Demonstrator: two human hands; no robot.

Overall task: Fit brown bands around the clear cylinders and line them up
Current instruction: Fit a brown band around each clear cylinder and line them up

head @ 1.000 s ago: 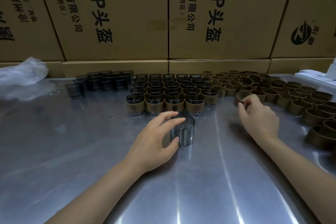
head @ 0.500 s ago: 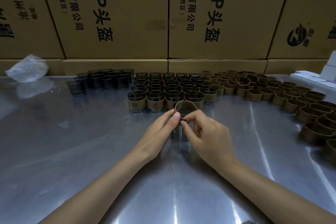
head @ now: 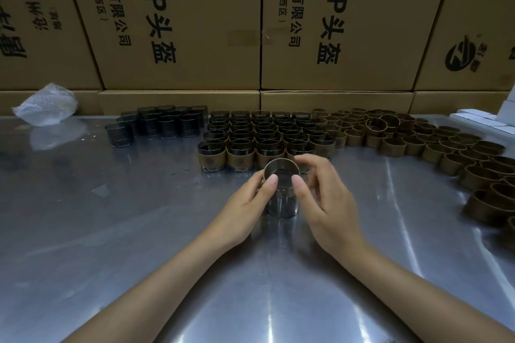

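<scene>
1. A metal table [head: 117, 231] carries everything; stacked cartons [head: 178, 22] stand along its far edge.
2. 1 cylinder [head: 281, 205] stands at the table's middle, with a band [head: 281, 168] on its upper end.
3. The left hand [head: 248, 200] is at the cylinder's left, the right hand [head: 328, 203] at its right, both touching the band.
4. Just behind them stands a block of banded cylinders [head: 262, 136] in rows.
5. Left of that block, near the back, stands a group of bare cylinders [head: 161, 124].
6. Right of the block, loose bands [head: 418, 142] spread along the right side toward the near edge.
7. A plastic bag [head: 46, 104] lies at the far left, against the cartons.
8. Small boxes [head: 482, 120] sit at the far right edge.
</scene>
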